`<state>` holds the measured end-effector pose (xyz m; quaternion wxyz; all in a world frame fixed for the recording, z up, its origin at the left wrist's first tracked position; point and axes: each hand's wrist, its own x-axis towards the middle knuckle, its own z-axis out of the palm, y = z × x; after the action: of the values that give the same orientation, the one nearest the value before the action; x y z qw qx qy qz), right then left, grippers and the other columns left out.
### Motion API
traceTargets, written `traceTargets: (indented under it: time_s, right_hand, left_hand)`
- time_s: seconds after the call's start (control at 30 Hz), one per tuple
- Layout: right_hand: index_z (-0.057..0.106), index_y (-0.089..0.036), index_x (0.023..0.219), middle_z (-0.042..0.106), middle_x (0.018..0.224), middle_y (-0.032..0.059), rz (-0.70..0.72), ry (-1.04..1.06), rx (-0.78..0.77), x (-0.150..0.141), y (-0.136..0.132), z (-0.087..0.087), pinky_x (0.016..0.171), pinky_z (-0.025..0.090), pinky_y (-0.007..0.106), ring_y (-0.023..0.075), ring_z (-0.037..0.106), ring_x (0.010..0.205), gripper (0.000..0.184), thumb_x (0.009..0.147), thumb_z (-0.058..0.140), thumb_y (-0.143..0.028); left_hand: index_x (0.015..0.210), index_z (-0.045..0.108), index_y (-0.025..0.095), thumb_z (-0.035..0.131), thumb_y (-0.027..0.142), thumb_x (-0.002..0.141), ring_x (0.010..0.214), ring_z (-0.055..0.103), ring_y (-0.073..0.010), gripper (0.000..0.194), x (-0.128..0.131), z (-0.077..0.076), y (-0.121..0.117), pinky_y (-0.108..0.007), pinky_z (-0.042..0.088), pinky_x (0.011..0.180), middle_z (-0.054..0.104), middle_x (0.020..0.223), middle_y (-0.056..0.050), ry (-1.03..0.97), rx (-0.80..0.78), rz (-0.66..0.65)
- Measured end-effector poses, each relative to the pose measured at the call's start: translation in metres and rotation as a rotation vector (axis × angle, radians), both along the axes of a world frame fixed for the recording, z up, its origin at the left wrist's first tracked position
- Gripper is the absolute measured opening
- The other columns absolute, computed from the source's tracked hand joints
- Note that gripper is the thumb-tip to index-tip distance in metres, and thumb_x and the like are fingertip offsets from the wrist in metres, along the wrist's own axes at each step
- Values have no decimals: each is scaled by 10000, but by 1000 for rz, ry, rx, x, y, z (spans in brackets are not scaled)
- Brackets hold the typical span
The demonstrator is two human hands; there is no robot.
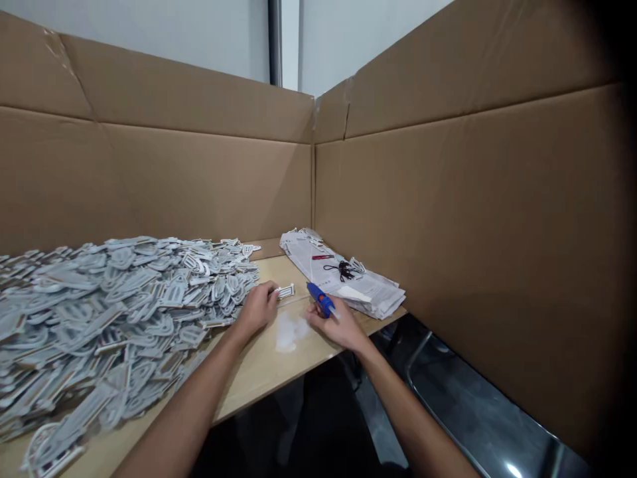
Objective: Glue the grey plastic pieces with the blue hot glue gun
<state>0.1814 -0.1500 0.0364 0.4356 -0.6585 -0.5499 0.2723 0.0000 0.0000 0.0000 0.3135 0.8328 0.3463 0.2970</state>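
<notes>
My left hand [259,305] is closed, pinching a small flat white piece [285,291] with dark stripes just above the table. In my right hand [338,324] is a blue glue gun [321,299], its tip aimed up and left towards the striped piece; a pale, clear stick shows at its rear and its handle is hidden by my fingers. Tip and piece are apart. Left of my hands spreads a large heap of similar grey and white cut-out pieces [172,292]. A whitish patch [290,332] marks the table between my wrists.
Folded newspaper [388,299] lies at the table's right end, bearing a red pen [323,257], a tangle of black cord [343,269] and a white slip [354,293]. Tall cardboard walls [209,172] enclose the back and right. The wooden table's front edge [279,384] runs below my forearms.
</notes>
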Motion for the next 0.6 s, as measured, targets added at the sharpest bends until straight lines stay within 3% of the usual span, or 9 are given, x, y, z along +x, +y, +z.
traceTargets:
  time_s: [0.17,0.33,0.43,0.53,0.6]
  right_hand:
    - [625,-174,824,672,834,27,-11,-21,31,5,1,-3,773,478,308,195,617,787,168,815,652,-339]
    - [531,-207,727,604,667,-4,-37,89,-78,5,-1,-2,561,410,273,135,488,557,289,855,641,-441]
    - [514,-208,740,605,655,-5,-38,181,-142,5,-1,-2,485,380,258,113,453,487,336,848,653,-495]
    - [504,-207,779,616,664,-5,-42,265,-158,7,-1,-4,454,372,242,107,461,479,376,833,674,-538]
    - [498,-206,792,621,661,-7,-26,312,-151,9,-1,-8,447,363,230,101,459,475,402,833,686,-559]
  left_hand:
    - [942,710,180,500,279,920,856,649,-200,234,-12,9,9,-307,481,807,740,964,-71,-53,69,107]
    - [1040,737,180,464,265,949,1096,604,-246,301,-42,43,20,-371,476,1028,703,1078,-105,-57,373,374]
    - [1056,747,183,441,258,955,1124,578,-255,331,-58,60,22,-402,466,1067,675,1063,-111,-26,468,582]
    - [1032,771,163,500,246,914,1046,616,-248,307,-70,71,24,-419,468,1078,693,1012,-107,3,443,681]
    - [1009,786,148,573,269,865,914,658,-233,284,-78,79,26,-400,518,995,724,971,-98,11,305,675]
